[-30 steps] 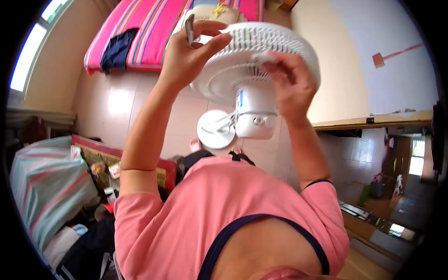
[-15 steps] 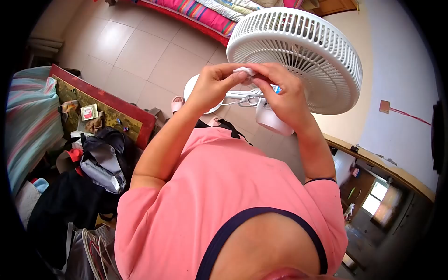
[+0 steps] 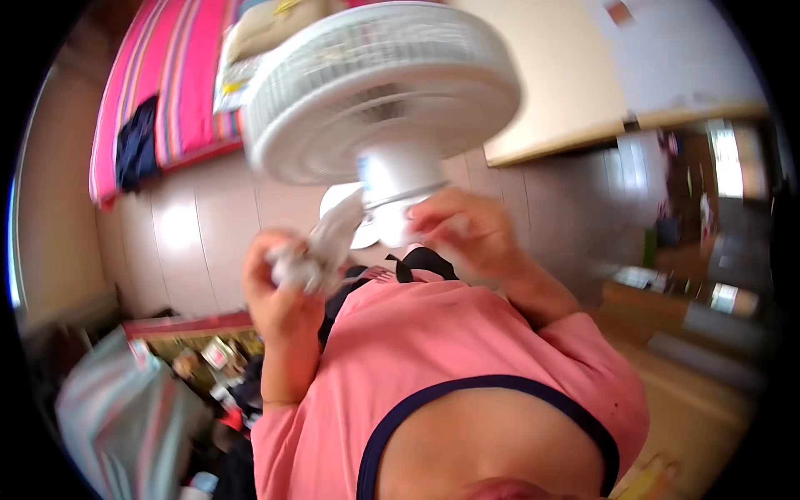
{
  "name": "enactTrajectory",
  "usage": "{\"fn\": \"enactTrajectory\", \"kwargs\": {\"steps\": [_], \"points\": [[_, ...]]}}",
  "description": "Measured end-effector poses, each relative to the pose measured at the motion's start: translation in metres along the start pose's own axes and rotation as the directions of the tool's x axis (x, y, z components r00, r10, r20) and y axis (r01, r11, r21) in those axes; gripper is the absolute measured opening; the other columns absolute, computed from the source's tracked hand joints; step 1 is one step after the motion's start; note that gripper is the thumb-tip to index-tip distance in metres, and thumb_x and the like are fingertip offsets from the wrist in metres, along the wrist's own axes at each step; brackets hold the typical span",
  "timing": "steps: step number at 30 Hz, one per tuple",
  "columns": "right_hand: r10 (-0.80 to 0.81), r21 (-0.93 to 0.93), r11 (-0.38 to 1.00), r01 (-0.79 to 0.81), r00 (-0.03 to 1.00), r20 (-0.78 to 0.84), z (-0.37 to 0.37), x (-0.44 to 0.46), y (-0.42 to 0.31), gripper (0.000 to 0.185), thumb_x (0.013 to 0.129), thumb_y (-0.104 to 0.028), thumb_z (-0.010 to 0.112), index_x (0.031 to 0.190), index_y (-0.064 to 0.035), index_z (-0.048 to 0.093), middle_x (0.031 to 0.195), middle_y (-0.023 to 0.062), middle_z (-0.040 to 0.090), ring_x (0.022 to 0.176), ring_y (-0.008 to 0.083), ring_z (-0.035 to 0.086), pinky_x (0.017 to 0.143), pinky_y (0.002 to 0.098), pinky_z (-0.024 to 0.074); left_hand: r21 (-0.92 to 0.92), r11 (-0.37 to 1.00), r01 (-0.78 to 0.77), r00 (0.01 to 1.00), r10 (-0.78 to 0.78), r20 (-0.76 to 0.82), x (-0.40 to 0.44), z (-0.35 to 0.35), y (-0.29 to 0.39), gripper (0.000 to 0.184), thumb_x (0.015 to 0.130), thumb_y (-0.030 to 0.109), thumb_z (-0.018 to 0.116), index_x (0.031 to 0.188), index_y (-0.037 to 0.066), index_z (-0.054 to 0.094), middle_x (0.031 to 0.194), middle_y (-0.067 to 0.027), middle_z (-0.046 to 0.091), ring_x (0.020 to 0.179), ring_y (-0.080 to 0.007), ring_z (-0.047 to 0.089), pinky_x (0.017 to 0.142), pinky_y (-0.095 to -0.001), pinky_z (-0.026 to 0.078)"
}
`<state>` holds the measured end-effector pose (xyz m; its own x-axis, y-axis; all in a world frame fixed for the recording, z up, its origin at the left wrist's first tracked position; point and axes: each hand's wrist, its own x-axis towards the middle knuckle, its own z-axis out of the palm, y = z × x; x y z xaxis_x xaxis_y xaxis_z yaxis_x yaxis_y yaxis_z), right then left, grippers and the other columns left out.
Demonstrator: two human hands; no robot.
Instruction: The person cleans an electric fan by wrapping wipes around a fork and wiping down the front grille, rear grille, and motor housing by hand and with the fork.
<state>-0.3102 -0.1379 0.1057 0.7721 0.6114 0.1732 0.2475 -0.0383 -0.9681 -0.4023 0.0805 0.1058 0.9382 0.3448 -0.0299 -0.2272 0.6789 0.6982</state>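
Note:
A crumpled whitish cloth (image 3: 312, 258) is gripped in my left hand (image 3: 279, 292), and its loose end points up toward the fan. My right hand (image 3: 471, 229) is beside the fan's motor housing, fingers curled together and blurred; whatever may be between them is too small to make out. Above both hands stands a white fan (image 3: 387, 96), its round grille facing away and its rear housing toward me. Part of the white round base (image 3: 337, 200) shows behind the cloth.
A bed with a pink striped cover (image 3: 179, 75) is at the upper left, dark clothing (image 3: 137, 146) at its edge. Lower left are a striped cloth cover (image 3: 125, 408) and assorted items. A cream panel (image 3: 550, 75) stands right of the fan.
My hands have separated and come down from in front of the fan. The whitish cloth now hangs out of my left hand. With the view turned, the fan appears further left.

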Motion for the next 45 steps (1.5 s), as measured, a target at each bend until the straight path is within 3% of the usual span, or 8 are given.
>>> {"fn": "enactTrajectory", "kwargs": {"steps": [5, 7, 15, 20, 22, 32, 42, 45], "points": [[-0.299, -0.142, 0.936, 0.322, 0.941, 0.161, -0.026, -0.053, 0.01, 0.029, 0.088, -0.031, 0.062, 0.103, -0.0061, 0.064, 0.096, 0.0115, 0.064, 0.087, 0.028, 0.061, 0.078, 0.0359, 0.0481, -0.06, 0.998, -0.009, 0.99, 0.017, 0.138, -0.029, 0.1, -0.052, 0.033, 0.082, 0.02, 0.07, 0.093, 0.013, 0.04, 0.074, -0.0067, 0.056, 0.064, -0.0181, 0.059, 0.053, -0.0263, 0.049], [0.062, -0.075, 0.996, -0.04, 0.946, 0.319, -0.068, -0.084, 0.019, 0.024, 0.089, -0.031, 0.061, 0.097, -0.0086, 0.064, 0.09, 0.0101, 0.064, 0.085, 0.0281, 0.061, 0.075, 0.0358, 0.0483, -0.011, 1.0, -0.015, 0.986, 0.016, 0.168, -0.035, 0.142, -0.096, 0.033, 0.084, 0.024, 0.069, 0.099, 0.013, 0.043, 0.073, -0.0044, 0.056, 0.059, -0.0131, 0.054, 0.053, -0.0224, 0.044], [0.124, -0.315, 0.914, -0.255, 0.917, -0.38, -0.237, -0.245, 0.039, 0.02, 0.087, -0.026, 0.065, 0.082, -0.0065, 0.065, 0.067, 0.0115, 0.061, 0.058, 0.0273, 0.06, 0.054, 0.0347, 0.0453, 0.022, 0.96, 0.279, 0.842, -0.255, 0.475, -0.011, 0.258, -0.263, 0.039, 0.086, 0.032, 0.067, 0.112, 0.007, 0.054, 0.076, -0.0029, 0.057, 0.049, -0.0048, 0.035, 0.046, -0.0218, 0.028], [0.382, 0.203, 0.913, -0.355, 0.567, -0.729, -0.298, -0.345, 0.064, 0.026, 0.093, -0.026, 0.055, 0.088, -0.0035, 0.069, 0.062, 0.0031, 0.059, 0.055, 0.0128, 0.054, 0.055, 0.0289, 0.0439, 0.199, 0.932, 0.302, 0.816, -0.361, 0.452, -0.015, 0.345, -0.362, 0.034, 0.088, 0.018, 0.066, 0.114, 0.004, 0.051, 0.089, -0.0053, 0.058, 0.068, -0.011, 0.051, 0.059, -0.0233, 0.042], [0.498, 0.433, 0.867, -0.247, 0.424, -0.756, -0.316, -0.365, 0.067, 0.025, 0.095, -0.023, 0.052, 0.094, -0.0031, 0.069, 0.06, -0.0018, 0.049, 0.054, 0.0051, 0.044, 0.05, 0.0217, 0.0357, 0.255, 0.841, 0.477, 0.625, -0.528, 0.575, -0.002, 0.355, -0.404, 0.039, 0.087, 0.021, 0.067, 0.119, 0.006, 0.05, 0.093, -0.0052, 0.058, 0.081, -0.0146, 0.056, 0.071, -0.027, 0.046], [0.238, 0.235, 0.971, -0.037, 0.183, -0.954, -0.541, -0.452, 0.117, 0.021, 0.097, -0.015, 0.049, 0.098, -0.0031, 0.066, 0.064, -0.0054, 0.044, 0.053, 0.0024, 0.037, 0.049, 0.0198, 0.0312, 0.437, 0.522, 0.732, 0.284, -0.818, 0.501, 0.007, 0.5, -0.642, 0.027, 0.094, 0.033, 0.055, 0.11, 0.012, 0.056, 0.103, -0.003, 0.061, 0.093, -0.0184, 0.058, 0.074, -0.0302, 0.044], [0.317, 0.367, 0.93, -0.027, -0.449, -0.836, -0.708, -0.585, 0.168, 0.023, 0.096, -0.02, 0.049, 0.095, -0.0042, 0.066, 0.06, -0.0068, 0.041, 0.05, 0.0034, 0.035, 0.045, 0.0199, 0.0288, 0.8, 0.413, 0.436, -0.031, -0.881, 0.472, -0.028, 0.721, -0.868, 0.031, 0.087, 0.006, 0.06, 0.117, 0.011, 0.053, 0.104, -0.0066, 0.062, 0.096, -0.0176, 0.061, 0.075, -0.0294, 0.05], [0.354, 0.368, 0.928, 0.066, -0.466, -0.811, -0.754, -0.659, 0.221, 0.024, 0.096, -0.023, 0.05, 0.094, -0.0061, 0.066, 0.059, -0.0062, 0.04, 0.05, 0.0036, 0.035, 0.044, 0.0203, 0.0281, 0.795, 0.457, 0.4, -0.064, -0.851, 0.521, -0.047, 0.783, -0.932, 0.039, 0.085, 0.006, 0.061, 0.122, 0.009, 0.049, 0.103, -0.0056, 0.06, 0.095, -0.0151, 0.059, 0.077, -0.0287, 0.048]]}}
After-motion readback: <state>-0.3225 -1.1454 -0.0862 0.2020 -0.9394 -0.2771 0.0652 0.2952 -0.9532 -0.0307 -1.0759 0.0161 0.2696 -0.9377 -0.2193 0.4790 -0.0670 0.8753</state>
